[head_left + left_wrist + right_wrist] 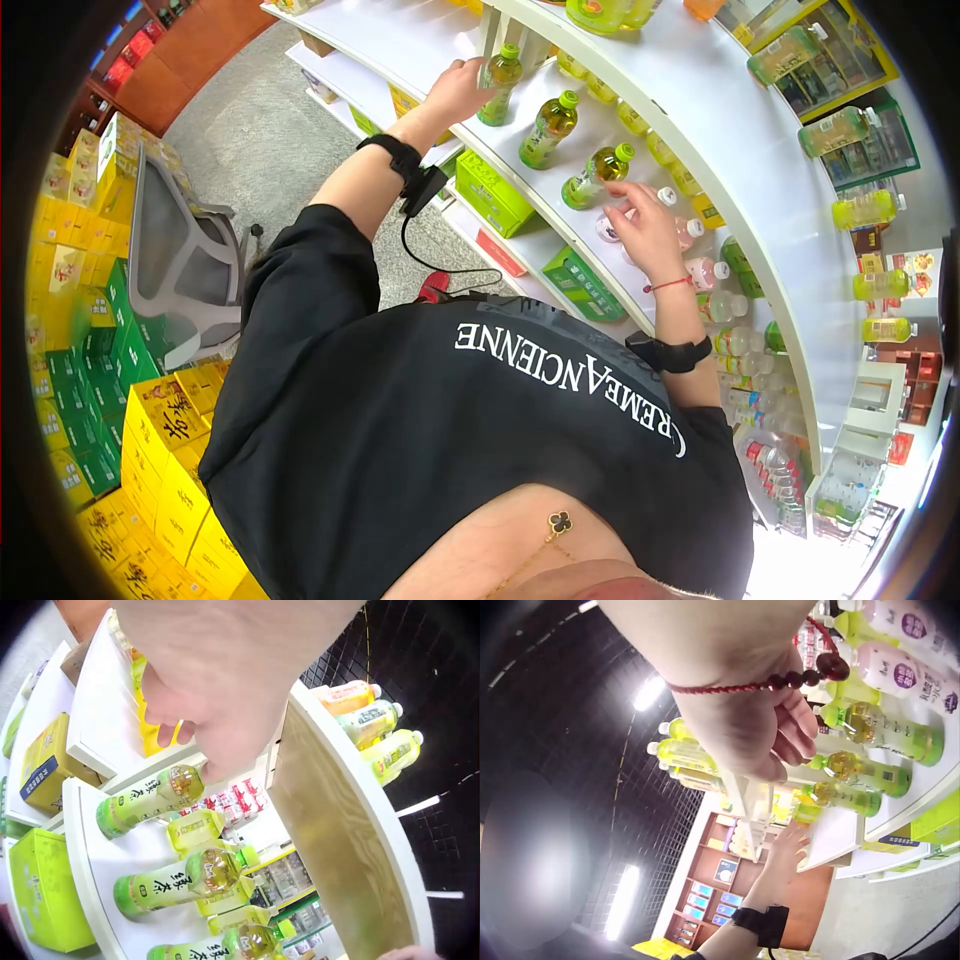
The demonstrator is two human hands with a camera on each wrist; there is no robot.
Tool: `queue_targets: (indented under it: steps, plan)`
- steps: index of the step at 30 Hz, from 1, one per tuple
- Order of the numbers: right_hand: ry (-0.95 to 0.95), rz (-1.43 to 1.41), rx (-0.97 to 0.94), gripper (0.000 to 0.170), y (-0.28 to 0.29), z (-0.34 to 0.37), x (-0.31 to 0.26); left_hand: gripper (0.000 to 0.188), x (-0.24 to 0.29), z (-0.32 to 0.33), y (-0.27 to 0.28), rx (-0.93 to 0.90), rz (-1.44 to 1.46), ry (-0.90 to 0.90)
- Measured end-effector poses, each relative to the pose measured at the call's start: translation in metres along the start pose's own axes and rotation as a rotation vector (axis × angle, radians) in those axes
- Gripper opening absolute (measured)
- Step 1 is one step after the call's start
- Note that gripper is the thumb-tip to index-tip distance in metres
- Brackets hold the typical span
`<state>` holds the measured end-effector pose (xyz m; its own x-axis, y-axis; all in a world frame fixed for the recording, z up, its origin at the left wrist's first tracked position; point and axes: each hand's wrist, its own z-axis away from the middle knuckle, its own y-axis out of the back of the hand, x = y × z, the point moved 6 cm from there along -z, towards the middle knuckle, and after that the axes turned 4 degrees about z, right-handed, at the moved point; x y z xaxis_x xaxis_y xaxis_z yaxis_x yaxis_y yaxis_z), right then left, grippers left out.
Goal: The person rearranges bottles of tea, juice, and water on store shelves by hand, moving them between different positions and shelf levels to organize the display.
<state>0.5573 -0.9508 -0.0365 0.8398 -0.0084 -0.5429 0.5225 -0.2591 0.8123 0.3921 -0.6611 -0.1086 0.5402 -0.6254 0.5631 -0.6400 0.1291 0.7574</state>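
Where bottles (pixel 547 134) stand, green caps (pixel 569 98), yellowish tea (pixel 556 118)

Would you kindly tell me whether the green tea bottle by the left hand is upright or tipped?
Upright: in the head view, the green tea bottle stands on the white shelf, its green cap uppermost.

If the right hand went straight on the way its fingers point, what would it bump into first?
Probably the nearest green-capped clear plastic bottle of yellow-green drink, just ahead of the right hand, though depth is unclear.
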Motion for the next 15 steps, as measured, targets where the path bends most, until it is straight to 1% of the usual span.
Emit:
queue_targets:
  steps: [1, 5, 7, 8, 10, 11, 12, 13, 15]
  plan:
    - [-0.021, 0.07, 0.012, 0.029, -0.004, -0.01, -0.001, 0.063, -0.001, -0.008, -0.004, -0.014, 0.008, -0.001]
    - [-0.095, 0.162, 0.047, 0.036, -0.026, -0.064, 0.004, 0.062, -0.001, -0.054, -0.006, -0.084, -0.021, -0.066]
    - [0.045, 0.386, 0.162, 0.045, -0.034, -0.091, -0.003, 0.061, -0.005, -0.07, -0.015, -0.127, -0.03, -0.093]
    - [0.027, 0.388, 0.166, 0.045, -0.04, -0.103, -0.003, 0.06, -0.006, -0.079, -0.021, -0.167, -0.025, -0.126]
    - [-0.122, 0.456, 0.111, 0.052, -0.051, -0.126, 0.0, 0.058, -0.003, -0.094, -0.022, -0.218, -0.015, -0.168]
    - [-0.14, 0.457, 0.109, 0.052, -0.057, -0.135, 0.0, 0.053, -0.005, -0.097, -0.025, -0.299, -0.013, -0.16]
    - [-0.217, 0.492, 0.058, 0.05, -0.063, -0.143, 0.004, 0.049, -0.007, -0.101, -0.028, -0.377, -0.012, -0.153]
    - [-0.292, 0.525, 0.007, 0.048, -0.069, -0.15, 0.009, 0.049, -0.011, -0.107, -0.032, -0.388, -0.006, -0.16]
    - [-0.324, 0.494, 0.027, 0.049, -0.079, -0.159, 0.019, 0.04, -0.015, -0.121, -0.04, -0.358, -0.024, -0.309]
